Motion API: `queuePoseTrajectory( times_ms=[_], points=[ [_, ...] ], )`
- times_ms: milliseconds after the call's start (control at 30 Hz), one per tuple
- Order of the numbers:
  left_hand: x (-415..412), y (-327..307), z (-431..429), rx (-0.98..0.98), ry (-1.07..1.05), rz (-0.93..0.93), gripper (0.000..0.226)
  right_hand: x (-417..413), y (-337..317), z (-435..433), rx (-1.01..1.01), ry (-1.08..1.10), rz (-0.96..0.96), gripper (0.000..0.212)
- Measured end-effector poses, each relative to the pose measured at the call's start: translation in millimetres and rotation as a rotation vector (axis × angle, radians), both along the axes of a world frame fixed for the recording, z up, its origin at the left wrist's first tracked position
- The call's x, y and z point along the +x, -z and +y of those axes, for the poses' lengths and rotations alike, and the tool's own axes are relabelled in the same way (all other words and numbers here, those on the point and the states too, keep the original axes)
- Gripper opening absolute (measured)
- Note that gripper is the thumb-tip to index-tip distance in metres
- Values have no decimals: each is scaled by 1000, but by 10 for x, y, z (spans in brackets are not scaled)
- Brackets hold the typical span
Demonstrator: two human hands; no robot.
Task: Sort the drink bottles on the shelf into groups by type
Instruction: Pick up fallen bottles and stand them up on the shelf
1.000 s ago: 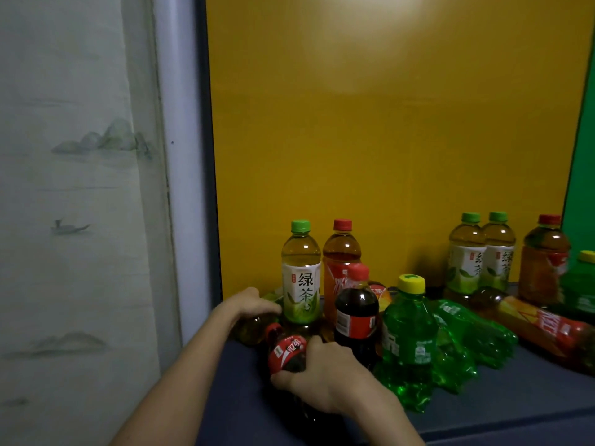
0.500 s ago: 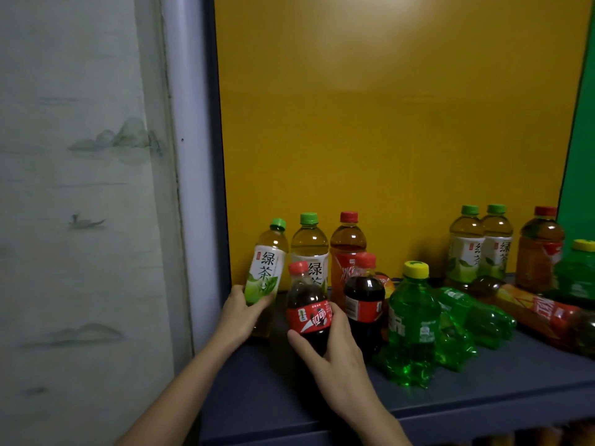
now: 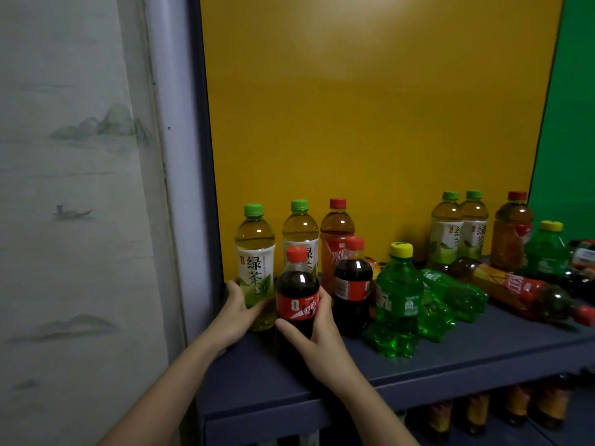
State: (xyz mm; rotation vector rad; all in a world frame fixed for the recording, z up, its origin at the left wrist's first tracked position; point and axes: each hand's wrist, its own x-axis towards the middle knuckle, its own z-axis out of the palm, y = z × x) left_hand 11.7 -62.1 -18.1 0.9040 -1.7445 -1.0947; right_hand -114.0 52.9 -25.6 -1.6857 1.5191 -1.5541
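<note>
Our left hand [image 3: 236,312] is curling round the lower half of a green tea [image 3: 256,268], while our right hand [image 3: 317,336] is gripping a cola [image 3: 297,297] about its label, thumb low on its front and fingers round its right side. Both bottles are standing upright, caps up, at the left end of the shelf [image 3: 483,346]. The green tea is sitting in the back corner, just beside a second tea [image 3: 300,230], and the cola is standing in front of that pair. Our palm is hiding the cola's base, so it is probably resting on the shelf, though we cannot be sure. We are judging the green tea as good as placed. The cola's match, a second cola [image 3: 352,284], is standing just to the right of our right hand. That hand is therefore the nearer one, and the coming move is looking like a short shift rightward with the bottle kept vertical. Farther right, two more teas [image 3: 446,233] are standing well apart from the corner pair, past a soda [image 3: 399,297] and fallen bottles [image 3: 450,288].
</note>
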Motion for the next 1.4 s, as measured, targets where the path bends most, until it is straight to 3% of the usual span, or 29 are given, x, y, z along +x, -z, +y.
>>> queuePoseTrajectory(
  times_ms=[233, 300, 400, 533, 567, 767, 900, 1033, 1167, 1267, 1400],
  points=[
    [79, -23, 22, -50, -39, -33, 62, -101, -20, 186, 32, 41, 74, 70],
    [131, -44, 105, -166, -212, -8, 58, -184, -3, 334, 35, 60, 125, 65],
    [193, -87, 426, -457, -403, 61, 32, -356, 10, 609, 12, 92, 169, 50],
    [81, -258, 1031, -726, -376, 90, 14, -718, -73, 996, -27, 132, 211, 24],
    [7, -296, 1165, -729, -315, 86, 7, -829, -109, 1081, -31, 148, 212, 20],
    [-804, -341, 1762, -773, -49, -77, 19, -1707, -315, 1265, -57, 290, 266, 18],
    [-1545, -182, 1903, -753, 9, -220, 23, -2348, -399, 1118, -18, 337, 362, 16],
    [-2208, -132, 1910, -749, -91, -361, 21, -2792, -467, 865, 40, 310, 501, 23],
    [-2686, -207, 1759, -695, -368, -707, 37, -3014, -499, 567, 130, 224, 610, 32],
    [-2892, -280, 1645, -586, -459, -917, 44, -3099, -505, 386, 172, 198, 628, 36],
    [-3018, -378, 1463, -382, -492, -1054, 54, -3093, -540, 172, 173, 148, 641, 35]
  ],
)
